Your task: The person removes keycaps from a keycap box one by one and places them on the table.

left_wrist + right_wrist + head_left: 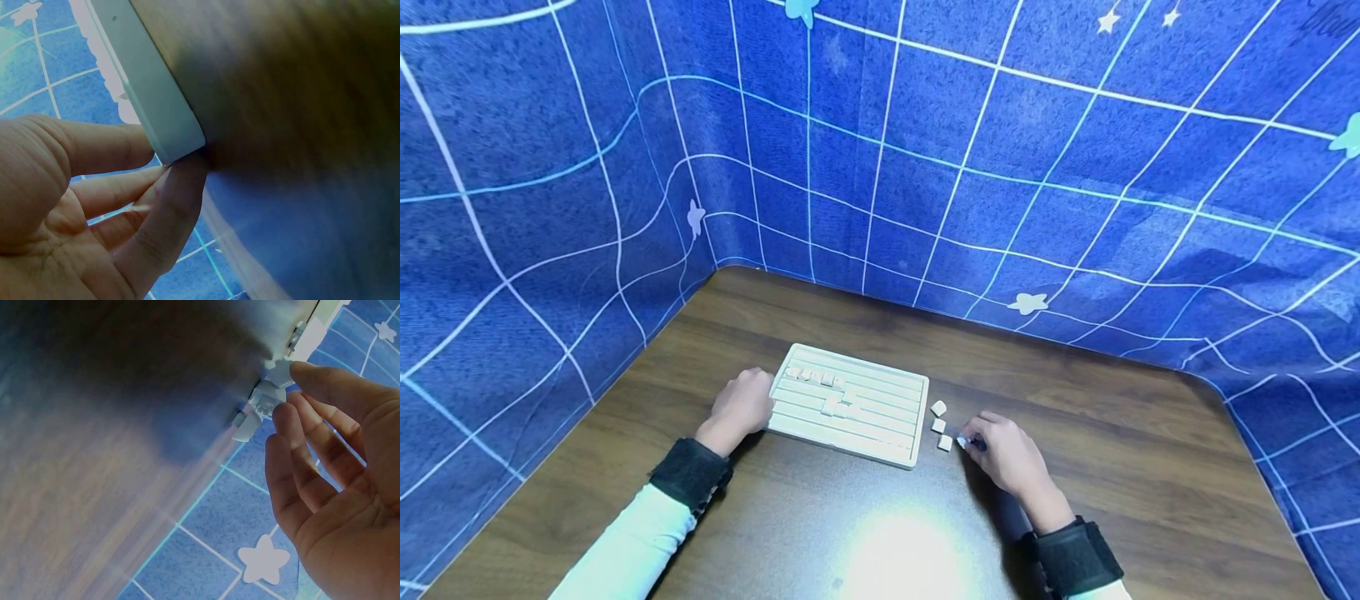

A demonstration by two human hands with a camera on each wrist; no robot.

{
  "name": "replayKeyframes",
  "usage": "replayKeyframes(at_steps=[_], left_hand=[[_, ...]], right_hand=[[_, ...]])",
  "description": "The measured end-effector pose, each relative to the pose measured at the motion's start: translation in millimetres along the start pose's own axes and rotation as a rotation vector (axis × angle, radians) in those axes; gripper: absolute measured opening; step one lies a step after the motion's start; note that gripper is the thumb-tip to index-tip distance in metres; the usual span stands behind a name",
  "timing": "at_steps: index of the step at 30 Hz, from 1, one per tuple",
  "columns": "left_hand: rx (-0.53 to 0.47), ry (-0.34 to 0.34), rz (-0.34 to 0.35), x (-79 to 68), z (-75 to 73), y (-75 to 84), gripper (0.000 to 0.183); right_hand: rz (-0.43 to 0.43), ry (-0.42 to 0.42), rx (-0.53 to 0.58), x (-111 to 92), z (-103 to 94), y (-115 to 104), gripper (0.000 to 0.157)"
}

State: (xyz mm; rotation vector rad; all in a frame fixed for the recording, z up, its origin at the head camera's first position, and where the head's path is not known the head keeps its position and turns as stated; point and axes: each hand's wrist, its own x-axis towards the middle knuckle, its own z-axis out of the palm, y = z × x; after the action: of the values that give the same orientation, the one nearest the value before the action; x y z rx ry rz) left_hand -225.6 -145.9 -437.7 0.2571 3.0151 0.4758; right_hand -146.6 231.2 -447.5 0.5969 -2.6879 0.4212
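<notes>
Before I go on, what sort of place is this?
Likely a screened-off tabletop work area: blue, star-patterned hangings surround a wooden table, which bears a white tray and small white tiles.

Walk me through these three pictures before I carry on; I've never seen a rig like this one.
There is no machine here: you are seeing a person's two bare hands. The widest picture comes from a camera on the person's head, looking forward and down; the other two come from cameras on the left and right wrists, each facing its own hand.

On the brown table lies a white tray with small white blocks on it. Three loose blocks sit on the table just beyond its right end. Behind hangs a blue cloth patterned with lines and stars.

The left hand grips the tray's left end; the right hand holds a fourth block at its fingertips.
</notes>
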Motion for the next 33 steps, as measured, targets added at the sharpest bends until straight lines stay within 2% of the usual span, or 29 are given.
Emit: replayKeyframes(at_steps=[15,23,33], left_hand=[[0.008,-0.005,-0.001,1.0,-4.3,2.3,0.019],[0.016,-0.023,-0.004,1.5,-1.7,1.2,0.02],[0.017,-0.021,-0.004,0.4,-0.1,0.8,0.021]], right_hand=[[0.018,-0.012,0.011,8,-1.9,-6,0.019],[0.029,-0.056,0.058,30,-1.8,-27,0.015],[-0.064,-0.06,0.106,56,13.0,-56,0.014]])
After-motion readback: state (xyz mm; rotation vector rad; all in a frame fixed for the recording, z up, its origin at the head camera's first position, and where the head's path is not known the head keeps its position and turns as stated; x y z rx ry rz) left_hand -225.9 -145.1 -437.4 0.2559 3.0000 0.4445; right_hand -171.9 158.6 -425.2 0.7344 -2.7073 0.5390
